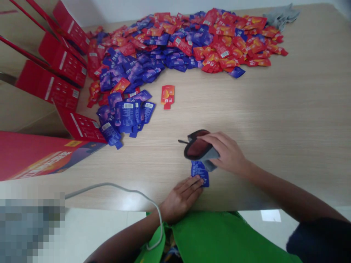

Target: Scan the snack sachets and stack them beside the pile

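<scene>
On the table near its front edge, a blue sachet (pixel 199 168) lies flat with white print facing up. My left hand (pixel 182 195) rests over its lower end, fingers together, holding it down against the tabletop. Just above the sachet, my right hand (pixel 229 151) is closed around a grey, black-rimmed thing (pixel 197 147) with a dark reddish inside; it somewhat resembles sunglasses or a small pouch, but I cannot tell its kind. This thing covers the sachet's top edge. Up and to the left, a single red sachet (pixel 168 95) lies apart from the others.
A long heap of red and blue sachets (pixel 175 40) spreads along the table's back. Several blue sachets (pixel 127 113) lie beside red cartons (pixel 61 62) with raised flaps at left. A grey cloth (pixel 282 16) sits back right. A cable (pixel 109 183) crosses the front edge.
</scene>
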The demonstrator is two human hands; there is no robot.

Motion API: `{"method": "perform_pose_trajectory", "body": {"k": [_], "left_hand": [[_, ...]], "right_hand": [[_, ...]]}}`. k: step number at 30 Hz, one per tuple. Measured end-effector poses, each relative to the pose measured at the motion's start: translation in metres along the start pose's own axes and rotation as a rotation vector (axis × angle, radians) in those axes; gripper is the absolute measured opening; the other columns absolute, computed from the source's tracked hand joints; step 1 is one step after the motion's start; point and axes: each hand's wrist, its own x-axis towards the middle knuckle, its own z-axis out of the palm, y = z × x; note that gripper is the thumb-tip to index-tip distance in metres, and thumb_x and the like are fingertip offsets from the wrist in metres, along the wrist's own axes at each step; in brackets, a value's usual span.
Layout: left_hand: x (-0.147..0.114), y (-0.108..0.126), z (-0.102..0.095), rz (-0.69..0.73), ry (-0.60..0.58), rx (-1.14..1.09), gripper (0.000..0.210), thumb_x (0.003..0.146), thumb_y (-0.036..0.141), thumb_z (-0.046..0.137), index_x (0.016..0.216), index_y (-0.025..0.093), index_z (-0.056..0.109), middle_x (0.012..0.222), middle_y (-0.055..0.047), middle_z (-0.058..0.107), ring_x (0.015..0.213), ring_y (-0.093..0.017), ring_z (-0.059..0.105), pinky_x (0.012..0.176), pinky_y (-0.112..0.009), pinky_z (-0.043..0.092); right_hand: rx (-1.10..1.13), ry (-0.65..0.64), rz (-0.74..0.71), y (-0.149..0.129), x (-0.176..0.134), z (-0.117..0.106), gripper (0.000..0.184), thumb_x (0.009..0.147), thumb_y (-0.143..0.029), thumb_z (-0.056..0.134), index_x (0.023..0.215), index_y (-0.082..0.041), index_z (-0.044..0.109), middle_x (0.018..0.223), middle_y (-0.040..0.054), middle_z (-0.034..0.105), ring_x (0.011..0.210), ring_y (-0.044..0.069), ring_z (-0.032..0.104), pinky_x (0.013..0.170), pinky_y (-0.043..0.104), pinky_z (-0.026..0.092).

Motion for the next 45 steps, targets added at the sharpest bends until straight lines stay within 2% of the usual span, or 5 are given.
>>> {"method": "perform_pose_trajectory", "body": {"k": [9,17,25,35,45], "left_hand": [[-0.001,0.0,0.0,-0.02,-0.038,-0.026,0.034,0.109,0.012,0.046,0.138,0.01,0.062,0.133,-0.015,0.072,0.129,-0.026,0.067,0.109,-0.043,0.059],[0.015,0.004,-0.009,-0.05,0.065,-0.045,0.035,0.109,0.016,0.052,0.144,0.012,0.057,0.139,-0.011,0.07,0.141,-0.025,0.059,0.117,-0.043,0.053],[0.076,-0.023,-0.029,-0.367,0.26,-0.1,0.031,0.108,0.036,0.058,0.134,0.019,0.063,0.113,-0.01,0.068,0.105,-0.023,0.065,0.096,-0.039,0.058],[0.139,-0.052,-0.032,-0.66,-0.187,0.146,0.052,0.099,0.039,0.073,0.138,0.011,0.055,0.123,-0.015,0.065,0.113,-0.031,0.064,0.099,-0.042,0.054],[0.128,-0.069,-0.027,-0.646,-0.115,-0.098,0.051,0.102,0.024,0.066,0.149,0.013,0.049,0.117,-0.012,0.069,0.109,-0.026,0.068,0.104,-0.041,0.054]], "right_hand": [[0.055,-0.318,-0.045,-0.021,-0.039,0.044,0.045,0.095,-0.024,0.065,0.139,-0.022,0.06,0.13,0.0101,0.071,0.118,0.028,0.064,0.1,0.043,0.053],[-0.17,-0.04,0.114,0.047,0.022,0.018,0.057,0.088,-0.018,0.069,0.143,-0.024,0.057,0.134,0.0125,0.068,0.121,0.034,0.063,0.104,0.051,0.053],[-0.04,0.478,0.488,0.052,-0.038,-0.027,0.046,0.092,-0.04,0.069,0.136,-0.03,0.063,0.124,0.0105,0.072,0.115,0.036,0.068,0.1,0.06,0.055],[0.101,0.503,0.802,0.038,-0.102,-0.004,0.047,0.092,-0.047,0.068,0.135,-0.029,0.065,0.126,0.0095,0.074,0.116,0.035,0.07,0.099,0.058,0.055],[0.1,0.492,0.74,0.043,-0.104,0.005,0.048,0.091,-0.044,0.069,0.135,-0.025,0.065,0.125,0.0109,0.072,0.116,0.034,0.067,0.101,0.053,0.052]]}}
